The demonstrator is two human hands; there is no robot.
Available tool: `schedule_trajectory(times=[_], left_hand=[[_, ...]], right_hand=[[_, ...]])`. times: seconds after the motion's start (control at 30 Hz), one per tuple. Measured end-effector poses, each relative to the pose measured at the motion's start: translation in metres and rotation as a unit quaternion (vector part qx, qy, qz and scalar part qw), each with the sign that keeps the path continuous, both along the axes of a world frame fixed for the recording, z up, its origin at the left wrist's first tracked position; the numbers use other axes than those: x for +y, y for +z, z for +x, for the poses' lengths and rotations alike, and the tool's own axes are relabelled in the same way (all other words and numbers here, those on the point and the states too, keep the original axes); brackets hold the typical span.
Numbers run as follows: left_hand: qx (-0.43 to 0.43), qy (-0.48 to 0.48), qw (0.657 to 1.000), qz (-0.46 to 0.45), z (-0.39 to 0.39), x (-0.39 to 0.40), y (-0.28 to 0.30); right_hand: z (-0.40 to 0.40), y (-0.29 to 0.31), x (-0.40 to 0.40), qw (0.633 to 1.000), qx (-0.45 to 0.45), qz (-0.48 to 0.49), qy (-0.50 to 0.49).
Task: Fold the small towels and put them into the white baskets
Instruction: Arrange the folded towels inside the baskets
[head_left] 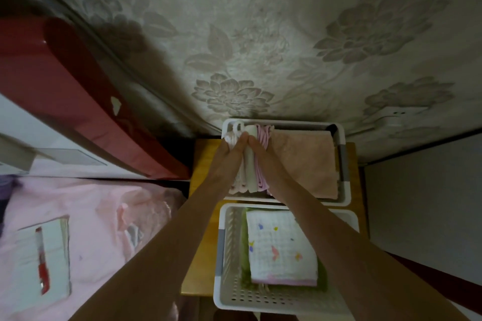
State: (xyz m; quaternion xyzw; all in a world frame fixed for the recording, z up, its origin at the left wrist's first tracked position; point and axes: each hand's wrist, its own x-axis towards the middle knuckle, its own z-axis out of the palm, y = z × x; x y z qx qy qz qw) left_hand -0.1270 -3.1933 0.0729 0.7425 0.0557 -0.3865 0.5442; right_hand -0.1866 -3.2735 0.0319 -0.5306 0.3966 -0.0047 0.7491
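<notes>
Two white baskets stand on a wooden stool, one behind the other. In the far basket (343, 161) folded towels stand on edge at the left, white and pink (251, 177), beside a flat peach towel (310, 164). My left hand (227, 161) and my right hand (263, 159) reach into this basket side by side, fingertips touching, and press down on the upright towels. The near basket (229, 242) holds a white towel with coloured prints (279, 247) on top of a green one (243, 250).
The wooden stool (203, 255) stands against a wall with flowered paper (260, 34). A dark red panel (65, 91) leans at the left. A pink bed cover (91, 229) with a white packet (44, 260) lies at the lower left.
</notes>
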Motion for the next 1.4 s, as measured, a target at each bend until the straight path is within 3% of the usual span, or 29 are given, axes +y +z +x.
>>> schedule_trajectory(times=[0.13,0.43,0.63,0.67,0.73,0.8,0.9,1.03,1.17,1.27,1.4], left_hand=[[0.018,-0.021,1.0,0.0,-0.001,-0.003,-0.015],[0.0,-0.025,0.999,0.031,-0.009,-0.018,-0.041],[0.077,-0.044,0.996,-0.011,0.002,-0.012,-0.024],[0.054,-0.058,0.997,-0.011,0.002,-0.006,-0.018],[-0.095,-0.087,0.992,0.014,-0.002,0.013,-0.007],[-0.265,-0.102,0.958,0.036,-0.009,0.034,0.002],[-0.379,-0.121,0.912,0.101,-0.009,0.054,-0.006],[-0.245,-0.149,0.957,0.051,0.0,0.056,-0.024],[-0.171,-0.151,0.973,0.04,0.008,0.055,-0.034],[-0.084,-0.126,0.988,0.024,0.013,0.056,-0.034],[0.004,-0.088,0.996,0.002,0.016,0.055,-0.027]], right_hand=[[-0.004,-0.006,0.001,1.0,0.011,0.008,-0.015],[-0.007,-0.025,0.011,0.991,0.057,-0.123,-0.019],[-0.011,-0.014,0.011,0.986,0.034,-0.153,-0.054],[-0.013,-0.012,0.011,0.986,0.027,-0.157,-0.054],[-0.016,-0.009,0.011,0.982,0.024,-0.179,-0.054],[-0.017,-0.004,0.014,0.974,0.034,-0.219,-0.044],[-0.019,0.002,0.022,0.945,0.055,-0.322,-0.001],[-0.027,0.003,0.038,0.84,0.101,-0.521,0.111],[-0.025,0.001,0.044,0.747,0.139,-0.613,0.218],[-0.023,-0.008,0.042,0.718,0.158,-0.619,0.277],[-0.022,-0.022,0.04,0.716,0.179,-0.599,0.31]])
